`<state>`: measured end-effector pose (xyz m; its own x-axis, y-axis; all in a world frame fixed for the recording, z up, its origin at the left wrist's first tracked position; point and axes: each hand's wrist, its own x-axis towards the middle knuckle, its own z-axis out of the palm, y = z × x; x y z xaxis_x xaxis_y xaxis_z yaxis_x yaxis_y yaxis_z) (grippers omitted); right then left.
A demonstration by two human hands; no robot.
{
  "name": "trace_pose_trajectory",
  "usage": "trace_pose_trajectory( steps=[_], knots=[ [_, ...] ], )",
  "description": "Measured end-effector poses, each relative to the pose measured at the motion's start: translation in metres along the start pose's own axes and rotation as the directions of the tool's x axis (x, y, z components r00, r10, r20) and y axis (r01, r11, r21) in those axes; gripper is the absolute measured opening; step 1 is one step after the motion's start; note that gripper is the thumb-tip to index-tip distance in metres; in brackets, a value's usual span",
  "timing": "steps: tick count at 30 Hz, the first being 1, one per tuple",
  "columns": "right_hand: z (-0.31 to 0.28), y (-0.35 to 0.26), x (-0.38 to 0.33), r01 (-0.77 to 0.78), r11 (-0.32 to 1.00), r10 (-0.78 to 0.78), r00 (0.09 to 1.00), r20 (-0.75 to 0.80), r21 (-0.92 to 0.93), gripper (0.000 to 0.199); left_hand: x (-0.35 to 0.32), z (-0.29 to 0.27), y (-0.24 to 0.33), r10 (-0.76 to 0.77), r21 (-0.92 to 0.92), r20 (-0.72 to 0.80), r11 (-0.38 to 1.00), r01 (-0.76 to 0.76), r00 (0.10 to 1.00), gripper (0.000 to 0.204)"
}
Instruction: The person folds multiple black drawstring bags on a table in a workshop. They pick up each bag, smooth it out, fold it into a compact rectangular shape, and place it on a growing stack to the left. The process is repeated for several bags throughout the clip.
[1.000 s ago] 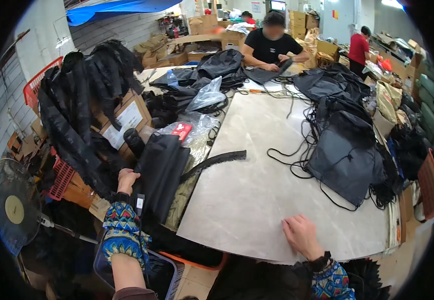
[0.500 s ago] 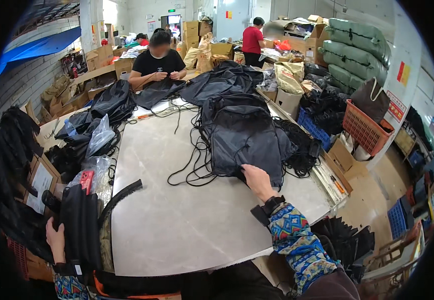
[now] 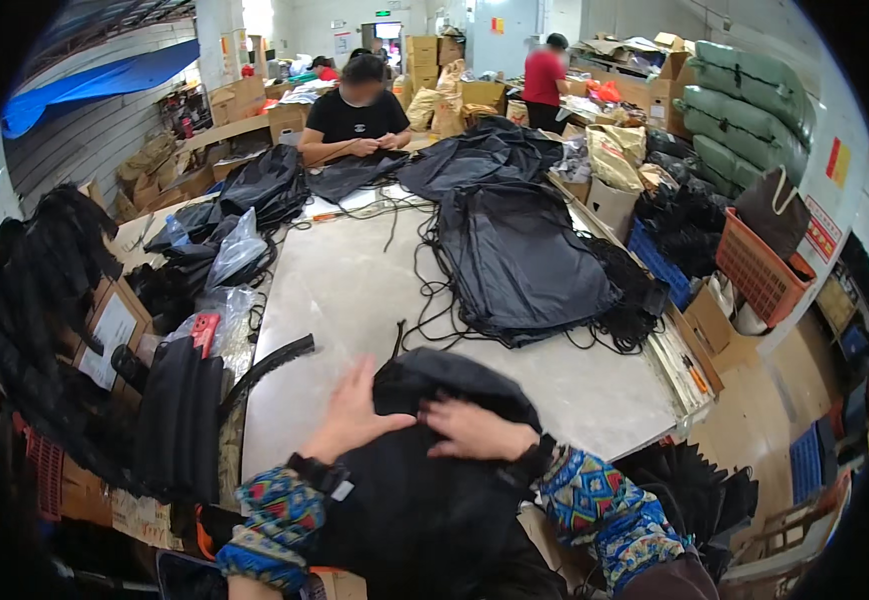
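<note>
A black drawstring bag (image 3: 425, 510) lies bunched over the near table edge and down toward my lap. My left hand (image 3: 355, 415) is at its left side, fingers stretched out and thumb apart, the thumb side against the cloth. From the right, my right hand (image 3: 480, 430) pinches the upper part of the bag, its fingertips slightly blurred and partly sunk in the folds. Beyond my hands lies a stack of flat black drawstring bags (image 3: 520, 265), with loose black cords along its left side and a tangle at its right.
Rolled black material (image 3: 180, 420), a red phone-like object (image 3: 206, 330) and a curved black strip (image 3: 270, 368) lie left on the table (image 3: 340, 280). Across it sits a co-worker (image 3: 360, 120) handling black cloth. An orange basket (image 3: 765, 265) and cardboard boxes stand to the right.
My right hand has drawn a black bag off the stack toward me. My left hand has come from beside the black rolls to the bag. The view has shifted slightly left.
</note>
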<state>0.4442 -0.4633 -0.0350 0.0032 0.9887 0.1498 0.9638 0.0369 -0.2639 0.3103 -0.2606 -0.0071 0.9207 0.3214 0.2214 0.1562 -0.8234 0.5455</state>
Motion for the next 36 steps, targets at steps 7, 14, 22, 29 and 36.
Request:
trace_pose_trajectory(
  steps=[7, 14, 22, 29, 36],
  knots=[
    [0.012, -0.034, 0.012, -0.073, 0.945, 0.120, 0.984, -0.130, 0.320, 0.052, -0.006, -0.003, -0.014, -0.132, -0.271, -0.020, 0.955, 0.121, 0.991, 0.030],
    [0.014, -0.036, 0.020, -0.243, 0.969, 0.244, 0.970, -0.007, 0.041, 0.072, -0.102, -0.071, -0.070, -0.412, 0.272, -0.015, 0.875, 0.400, 0.911, 0.020],
    [0.003, -0.017, 0.046, -0.312, 0.949, 0.309, 0.949, 0.057, 0.047, 0.076, -0.288, -0.147, -0.125, -0.789, -0.507, -0.228, 0.597, 0.622, 0.571, 0.008],
    [0.028, 0.009, 0.118, 0.015, 0.973, -0.001, 0.998, -0.062, 0.229, 0.072, -0.168, -0.161, 0.049, -0.152, -0.904, 0.094, 0.402, 0.148, 0.984, 0.021],
    [-0.037, -0.022, 0.103, -0.117, 0.765, 0.429, 0.826, -0.366, 0.633, 0.042, -0.076, -0.011, -0.023, 0.076, 0.211, 0.163, 0.971, -0.110, 0.984, 0.043]
  ],
)
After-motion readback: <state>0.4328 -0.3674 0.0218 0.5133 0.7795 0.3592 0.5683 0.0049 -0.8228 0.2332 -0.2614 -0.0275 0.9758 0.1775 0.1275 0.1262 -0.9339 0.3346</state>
